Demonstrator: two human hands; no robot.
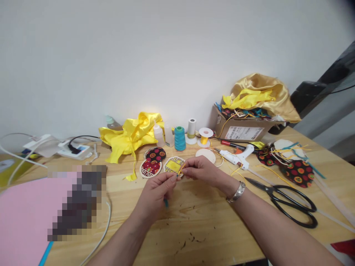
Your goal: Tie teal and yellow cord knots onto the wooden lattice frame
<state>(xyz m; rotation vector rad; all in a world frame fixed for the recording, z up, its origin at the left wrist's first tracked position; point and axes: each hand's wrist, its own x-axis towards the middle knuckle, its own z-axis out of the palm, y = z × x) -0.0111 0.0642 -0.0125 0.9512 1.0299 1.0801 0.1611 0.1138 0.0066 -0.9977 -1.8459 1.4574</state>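
Observation:
My left hand [161,189] is closed in a pinch around a teal cord [166,202], whose end sticks out below the fingers. Close against it, my right hand [200,170] pinches a thin yellow cord [181,169]. The fingertips of both hands almost meet, and what lies between them is partly hidden. Just behind them, a round fretwork piece with yellow fabric [172,164] lies on the wooden table [219,236]. To its left sit a fretwork disc with red patterned fabric [151,169] and a dark patterned fabric round [158,154].
Behind stand a teal thread cone [180,139], a yellow thread spool [204,140] and yellow satin [130,135]. On the right lie a glue gun [235,156], black-handled scissors [291,197] and patterned fabric pieces [298,173]. A cardboard box [241,129] holds fabric. Power strips [74,149] lie left.

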